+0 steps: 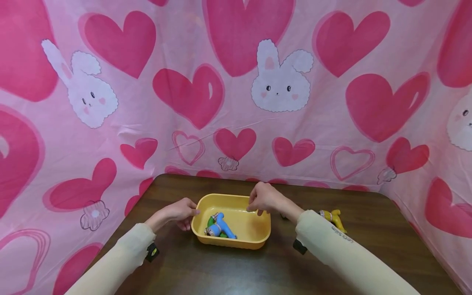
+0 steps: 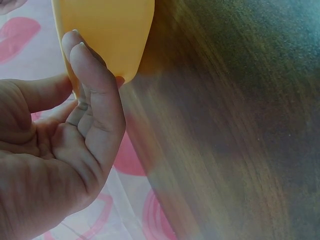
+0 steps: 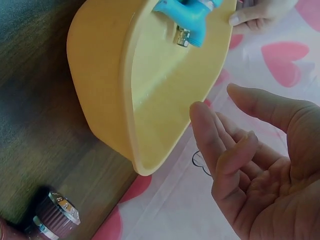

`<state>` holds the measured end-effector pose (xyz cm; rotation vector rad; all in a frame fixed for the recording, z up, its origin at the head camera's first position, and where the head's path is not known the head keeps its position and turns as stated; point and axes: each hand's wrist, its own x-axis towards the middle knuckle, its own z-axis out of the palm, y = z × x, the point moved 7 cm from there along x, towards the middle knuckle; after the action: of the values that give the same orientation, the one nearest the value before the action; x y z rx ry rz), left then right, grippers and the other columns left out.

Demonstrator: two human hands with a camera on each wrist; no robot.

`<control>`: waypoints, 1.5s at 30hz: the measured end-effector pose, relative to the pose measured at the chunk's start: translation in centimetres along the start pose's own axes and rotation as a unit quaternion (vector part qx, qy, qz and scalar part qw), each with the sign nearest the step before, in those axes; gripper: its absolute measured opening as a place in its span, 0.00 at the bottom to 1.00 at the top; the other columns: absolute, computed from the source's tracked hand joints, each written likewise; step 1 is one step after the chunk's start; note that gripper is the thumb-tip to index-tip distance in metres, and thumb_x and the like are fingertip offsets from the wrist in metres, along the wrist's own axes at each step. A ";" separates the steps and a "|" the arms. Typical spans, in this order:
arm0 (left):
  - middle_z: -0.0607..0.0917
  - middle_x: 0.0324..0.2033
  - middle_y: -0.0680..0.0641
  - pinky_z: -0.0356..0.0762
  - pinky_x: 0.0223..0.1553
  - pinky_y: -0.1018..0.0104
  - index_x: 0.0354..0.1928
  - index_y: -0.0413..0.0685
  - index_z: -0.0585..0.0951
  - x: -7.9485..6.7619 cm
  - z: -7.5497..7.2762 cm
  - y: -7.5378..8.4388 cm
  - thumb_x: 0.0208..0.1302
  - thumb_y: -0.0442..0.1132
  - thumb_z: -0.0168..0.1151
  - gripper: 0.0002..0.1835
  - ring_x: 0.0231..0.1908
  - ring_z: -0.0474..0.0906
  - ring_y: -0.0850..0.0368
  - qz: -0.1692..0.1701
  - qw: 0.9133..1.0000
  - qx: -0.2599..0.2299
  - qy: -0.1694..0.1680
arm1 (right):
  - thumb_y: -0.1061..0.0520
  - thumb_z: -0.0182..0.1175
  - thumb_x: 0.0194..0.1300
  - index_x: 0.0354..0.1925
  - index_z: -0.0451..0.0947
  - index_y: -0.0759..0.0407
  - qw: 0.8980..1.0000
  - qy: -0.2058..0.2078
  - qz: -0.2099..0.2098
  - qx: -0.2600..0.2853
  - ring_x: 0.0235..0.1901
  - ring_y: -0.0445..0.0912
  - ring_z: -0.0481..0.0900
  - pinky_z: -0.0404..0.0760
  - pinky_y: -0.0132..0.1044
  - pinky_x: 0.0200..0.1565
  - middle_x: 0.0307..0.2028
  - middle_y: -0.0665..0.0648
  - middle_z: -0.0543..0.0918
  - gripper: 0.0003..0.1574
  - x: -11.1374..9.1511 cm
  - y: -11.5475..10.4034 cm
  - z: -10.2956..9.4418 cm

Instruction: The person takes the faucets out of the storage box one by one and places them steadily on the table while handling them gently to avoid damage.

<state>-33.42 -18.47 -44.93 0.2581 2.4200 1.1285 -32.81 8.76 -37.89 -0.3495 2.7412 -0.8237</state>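
Note:
A yellow plastic basin [image 1: 239, 243] sits on the dark wooden table. My left hand [image 1: 180, 212] grips its left rim, thumb on the inner side and fingers outside; the left wrist view shows the hand [image 2: 75, 130] pinching the wall. Inside lies a blue branching tube-shaped piece [image 1: 221, 226] with a shiny band, on top of a green piece [image 1: 211, 221], mostly hidden. My right hand [image 1: 266, 197] hovers over the basin's back right corner. In the right wrist view, its fingers [image 3: 205, 125] are loosely bent and apart from the thumb, holding nothing.
Right of the basin, partly behind my right forearm, a yellow branching piece [image 1: 336, 219] lies on the table [image 1: 177, 270]. A brownish piece with a ribbed end [image 3: 57, 212] shows in the right wrist view. A pink heart-patterned cloth [image 1: 236, 114] stands behind the table.

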 end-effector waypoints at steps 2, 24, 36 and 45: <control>0.81 0.20 0.43 0.85 0.23 0.61 0.45 0.34 0.85 -0.1 0.0 0.1 0.78 0.34 0.57 0.10 0.15 0.77 0.56 0.001 1.000 -0.003 0.000 | 0.55 0.79 0.60 0.27 0.89 0.54 1.000 -0.004 0.003 -0.003 0.26 0.51 0.89 0.88 0.46 0.30 0.28 0.55 0.89 0.09 0.1 -0.1 0.2; 0.80 0.19 0.44 0.84 0.21 0.64 0.45 0.34 0.85 0.2 -0.1 0.1 0.79 0.33 0.56 0.11 0.15 0.77 0.58 -0.003 1.000 -0.007 -0.007 | 0.55 0.78 0.61 0.29 0.88 0.54 0.999 -0.039 -0.015 0.004 0.25 0.47 0.88 0.88 0.42 0.30 0.27 0.51 0.86 0.08 1.1 -0.8 2.5; 0.79 0.18 0.45 0.82 0.19 0.66 0.43 0.33 0.84 0.2 0.0 0.1 0.80 0.33 0.54 0.12 0.15 0.77 0.59 -0.002 1.000 -0.014 -0.011 | 0.55 0.77 0.63 0.26 0.87 0.55 0.997 -0.067 -0.030 -0.003 0.26 0.51 0.89 0.87 0.41 0.27 0.25 0.52 0.87 0.11 2.0 -1.3 3.8; 0.80 0.19 0.45 0.83 0.20 0.65 0.44 0.34 0.85 0.2 -0.1 0.0 0.80 0.34 0.55 0.11 0.15 0.77 0.59 -0.009 1.000 -0.008 -0.009 | 0.54 0.77 0.63 0.26 0.87 0.54 0.995 -0.093 -0.034 -0.019 0.25 0.48 0.89 0.88 0.41 0.29 0.26 0.53 0.87 0.11 2.8 -1.9 4.5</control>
<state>-33.67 -18.41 -44.95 0.2398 2.3919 1.1337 -33.78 4.13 -40.98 -0.5039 2.5865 -0.7176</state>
